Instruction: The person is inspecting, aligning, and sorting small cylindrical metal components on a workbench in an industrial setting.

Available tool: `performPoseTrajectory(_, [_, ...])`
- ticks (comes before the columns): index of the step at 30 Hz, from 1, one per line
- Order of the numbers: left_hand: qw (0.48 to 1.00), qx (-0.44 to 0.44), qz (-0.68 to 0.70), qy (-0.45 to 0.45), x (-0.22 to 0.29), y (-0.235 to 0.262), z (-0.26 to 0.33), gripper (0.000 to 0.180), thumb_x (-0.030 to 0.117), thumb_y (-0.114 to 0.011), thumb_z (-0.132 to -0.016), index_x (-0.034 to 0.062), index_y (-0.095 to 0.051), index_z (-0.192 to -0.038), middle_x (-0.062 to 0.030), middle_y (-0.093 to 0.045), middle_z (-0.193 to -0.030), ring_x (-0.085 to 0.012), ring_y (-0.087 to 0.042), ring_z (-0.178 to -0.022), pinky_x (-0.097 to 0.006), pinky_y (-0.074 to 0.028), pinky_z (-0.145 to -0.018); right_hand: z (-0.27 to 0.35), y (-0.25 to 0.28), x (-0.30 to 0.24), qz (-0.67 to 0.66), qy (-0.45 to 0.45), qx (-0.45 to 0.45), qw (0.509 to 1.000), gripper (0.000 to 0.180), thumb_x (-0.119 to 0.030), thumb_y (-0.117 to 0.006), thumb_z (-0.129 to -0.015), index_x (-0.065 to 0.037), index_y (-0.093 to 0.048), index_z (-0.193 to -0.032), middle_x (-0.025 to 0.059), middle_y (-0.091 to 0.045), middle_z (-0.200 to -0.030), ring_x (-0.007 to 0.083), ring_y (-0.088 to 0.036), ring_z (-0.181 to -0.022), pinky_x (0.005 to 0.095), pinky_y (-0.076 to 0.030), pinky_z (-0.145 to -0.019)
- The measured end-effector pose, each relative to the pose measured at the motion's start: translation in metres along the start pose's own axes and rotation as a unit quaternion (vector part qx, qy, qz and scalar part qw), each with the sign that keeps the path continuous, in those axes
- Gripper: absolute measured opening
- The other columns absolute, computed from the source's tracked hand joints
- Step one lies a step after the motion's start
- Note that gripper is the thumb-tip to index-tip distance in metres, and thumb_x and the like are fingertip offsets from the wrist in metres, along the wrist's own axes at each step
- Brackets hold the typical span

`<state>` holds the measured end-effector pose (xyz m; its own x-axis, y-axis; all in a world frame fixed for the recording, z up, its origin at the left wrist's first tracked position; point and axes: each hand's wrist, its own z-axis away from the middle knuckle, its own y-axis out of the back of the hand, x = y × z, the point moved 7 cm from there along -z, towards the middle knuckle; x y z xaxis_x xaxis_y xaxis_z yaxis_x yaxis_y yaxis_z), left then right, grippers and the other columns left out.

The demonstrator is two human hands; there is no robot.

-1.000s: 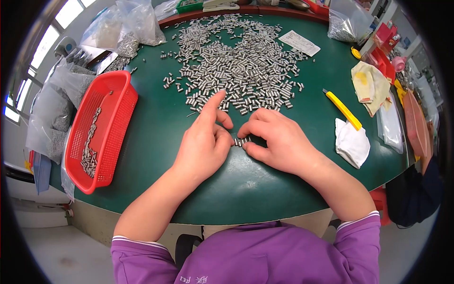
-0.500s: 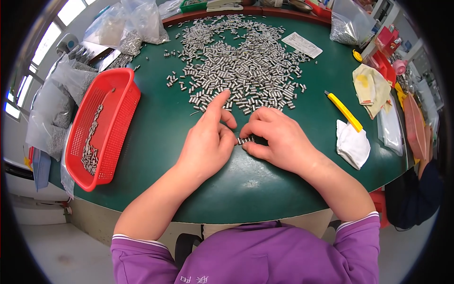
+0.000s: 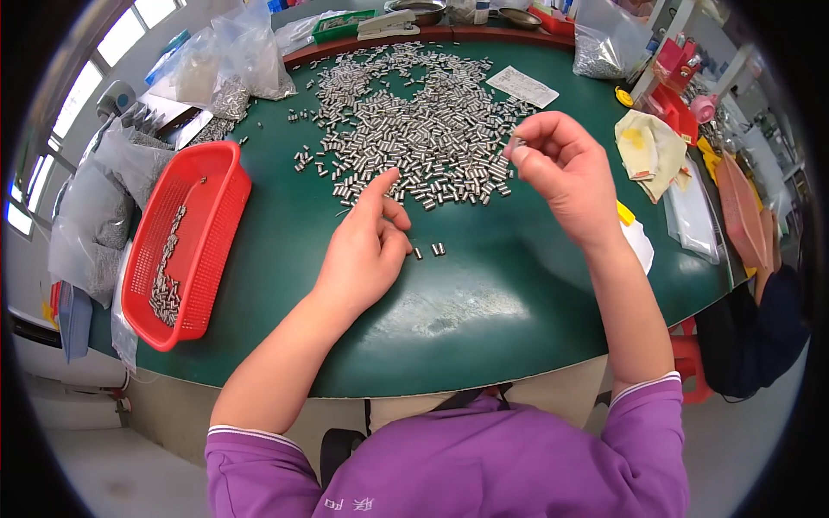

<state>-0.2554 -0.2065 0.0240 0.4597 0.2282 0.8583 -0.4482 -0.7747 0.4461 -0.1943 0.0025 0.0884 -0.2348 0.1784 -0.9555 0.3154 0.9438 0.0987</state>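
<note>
A: Item one, the worktop [image 3: 285,285]?
B: Green, round-edged, seen from above by the person seated at its near edge.

A: Item two, the loose stock?
B: A broad heap of small metal cylinders [image 3: 423,121], silvery, spread over the far middle of the worktop. Two stray cylinders [image 3: 429,251] lie apart from the heap, nearer the near edge, just beside the left fingertips.

A: Left hand [image 3: 367,250]?
B: Resting palm-down on the worktop below the heap. Forefinger stretched out toward the heap's near fringe, other fingers loosely curled. It holds nothing that shows.

A: Right hand [image 3: 561,173]?
B: Lifted off the worktop, over the heap's right side. Thumb and forefinger pressed together, pinching something small and silvery; it is too small to say whether it is one cylinder or several.

A: Item three, containers?
B: One red plastic basket [image 3: 216,186], mesh-walled, at the left edge, with a thin line of cylinders lying in it. Clear plastic bags [image 3: 229,65] of metal parts at the far left corner; another clear bag [image 3: 600,52] at the far right.

A: Sundries?
B: A white paper slip [image 3: 521,86] at the far right of the heap. A yellowish cloth [image 3: 648,147] near the right edge. A stapler [image 3: 389,24] on the far edge.
</note>
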Motion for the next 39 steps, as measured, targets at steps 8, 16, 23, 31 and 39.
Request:
performPoseTrajectory(8, [0.999, -0.001, 0.030, -0.025, 0.004, 0.002, -0.008, 0.059, -0.010, -0.046, -0.085, 0.0038, -0.038, -0.141, -0.0068, -0.056, -0.092, -0.0118, -0.060, -0.069, -0.025, -0.050, -0.067, 0.071, 0.138, -0.003, 0.098, 0.016, 0.126, 0.987, 0.017, 0.001, -0.063, -0.086, -0.002, -0.061, -0.103, -0.0006, -0.062, -0.095, 0.0050, -0.057, -0.081, 0.0199, -0.046, -0.076])
performPoseTrajectory(16, [0.941, 0.059, -0.144, -0.301, 0.056, -0.013, 0.007, 0.041, -0.016, -0.051, -0.078, 0.0032, -0.062, -0.112, -0.0115, -0.061, -0.089, -0.0218, -0.061, -0.076, -0.029, -0.051, -0.070, 0.116, 0.162, 0.006, 0.254, -0.034, 0.138, 0.957, 0.013, -0.006, -0.070, -0.083, -0.002, -0.070, -0.095, 0.0046, -0.070, -0.086, 0.0103, -0.065, -0.079, 0.0248, -0.052, -0.074])
performPoseTrajectory(23, [0.886, -0.186, -0.168, -0.391, 0.131, -0.146, 0.013, 0.033, -0.003, -0.061, -0.075, 0.0030, -0.062, -0.108, -0.0156, -0.057, -0.116, -0.0346, -0.056, -0.108, -0.043, -0.047, -0.092, 0.112, 0.141, 0.010, 0.466, 0.127, 0.055, 0.874, 0.007, -0.011, -0.071, -0.075, -0.007, -0.069, -0.081, 0.0082, -0.062, -0.083, 0.0275, -0.061, -0.083, 0.0377, -0.051, -0.075])
performPoseTrajectory(31, [0.886, -0.218, -0.222, -0.344, 0.118, -0.207, -0.007, 0.035, 0.013, -0.062, -0.083, 0.0066, -0.058, -0.117, -0.0132, -0.053, -0.122, -0.0331, -0.051, -0.116, -0.043, -0.044, -0.096, 0.109, 0.126, 0.020, 0.558, 0.176, -0.062, 0.809, 0.005, -0.010, -0.064, -0.079, -0.007, -0.063, -0.083, 0.0078, -0.061, -0.090, 0.0286, -0.059, -0.091, 0.0378, -0.050, -0.078])
performPoseTrajectory(39, [0.886, -0.185, -0.235, -0.355, 0.120, -0.206, -0.009, 0.030, 0.012, -0.062, -0.083, 0.0067, -0.061, -0.112, -0.0130, -0.057, -0.116, -0.0302, -0.054, -0.114, -0.043, -0.043, -0.097, 0.131, 0.144, 0.007, 0.563, 0.106, -0.199, 0.795, 0.008, -0.010, -0.068, -0.078, -0.008, -0.065, -0.085, 0.0077, -0.063, -0.088, 0.0277, -0.060, -0.090, 0.0380, -0.051, -0.079])
